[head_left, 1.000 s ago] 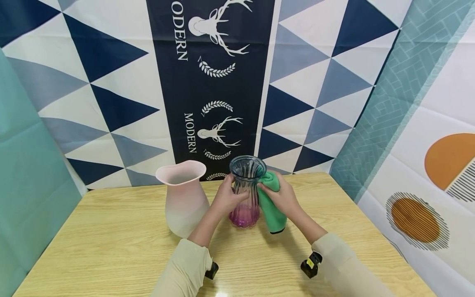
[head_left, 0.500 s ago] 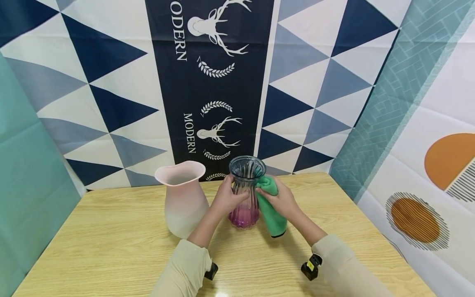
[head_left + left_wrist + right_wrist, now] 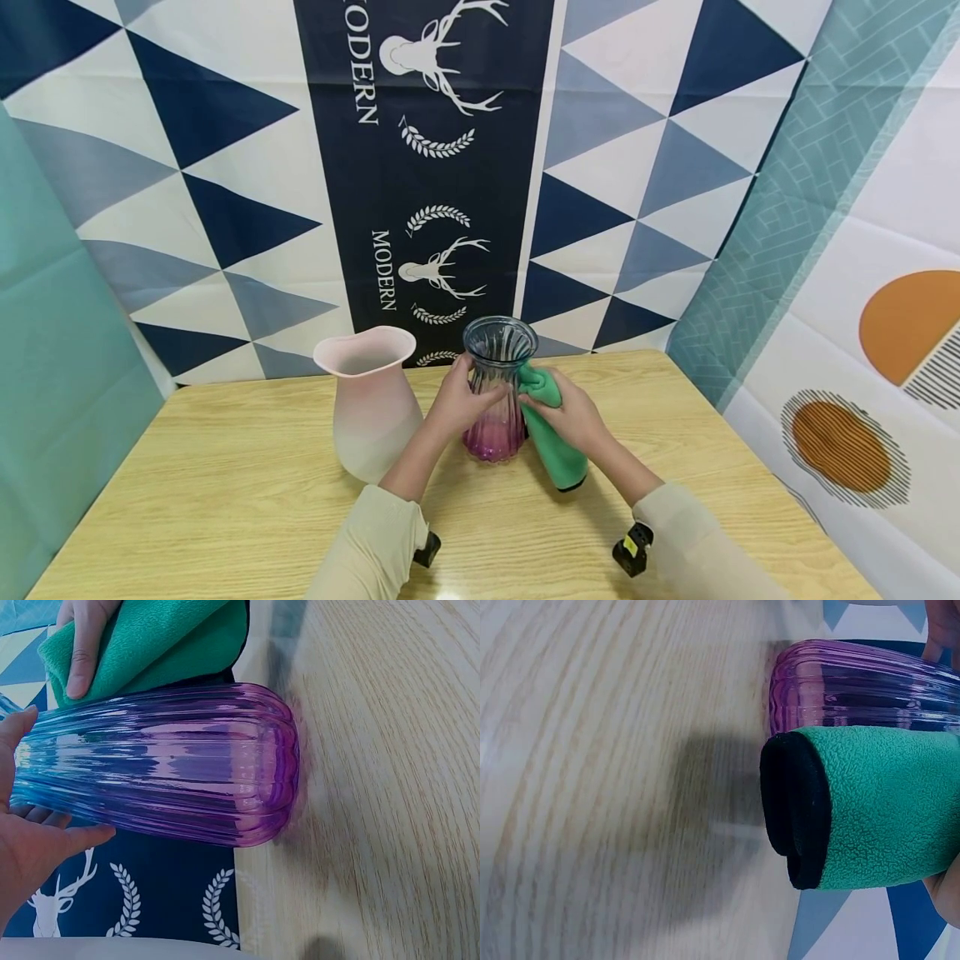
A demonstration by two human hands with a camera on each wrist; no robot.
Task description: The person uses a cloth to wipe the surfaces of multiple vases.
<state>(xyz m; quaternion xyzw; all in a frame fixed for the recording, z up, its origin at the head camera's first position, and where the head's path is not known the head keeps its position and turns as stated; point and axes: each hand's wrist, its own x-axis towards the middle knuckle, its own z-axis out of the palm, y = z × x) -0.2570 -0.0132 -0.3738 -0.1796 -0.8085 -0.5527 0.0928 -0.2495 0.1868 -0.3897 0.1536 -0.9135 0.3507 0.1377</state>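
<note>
Where ribbed glass vase [image 3: 497,392] curves, fleecy green cloth [image 3: 555,433] against it

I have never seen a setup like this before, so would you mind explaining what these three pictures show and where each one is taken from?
There is no machine here: a person works with two bare hands and wears three cameras. The wide picture comes from a camera on the head, looking down at a wooden table. The other two come from cameras strapped to the wrists, so they look sideways and very close.

On the table stand a frosted pink vase and a ribbed glass vase, clear blue at the top and purple at the base. The left hand holds the glass vase around its middle. The right hand grips a folded green cloth with a black edge and presses it against the vase's side. Patterned cloth hangs behind the table.
</note>
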